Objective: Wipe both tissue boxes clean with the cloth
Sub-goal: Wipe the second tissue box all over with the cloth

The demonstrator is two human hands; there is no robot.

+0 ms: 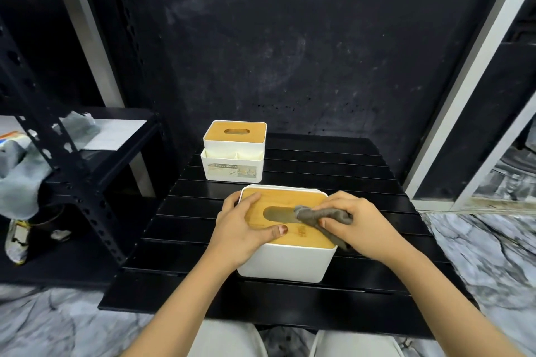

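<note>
Near tissue box (290, 258), frame centre: right hand (356, 226) grips cloth (319, 216) at slot's right end; left hand (240, 229) flat on lid, fingers straight. Slot runs left-right.

The scene is seen from a single wide-angle head-worn camera, aimed forward and steeply down from above the near edge of a black slatted table (362, 171). The near tissue box (287, 240) is viewed from close above, its wooden lid being fully shown. The far tissue box (234, 151), at the table's far left corner, is seen more obliquely. Both forearms are seen entering from the bottom edge. The frame is bounded by a dark wall (290, 38) behind, a metal rack (72, 153) on the left and a marbled floor (493, 255) below. Straight lines are bowed toward the edges by the lens.
</note>
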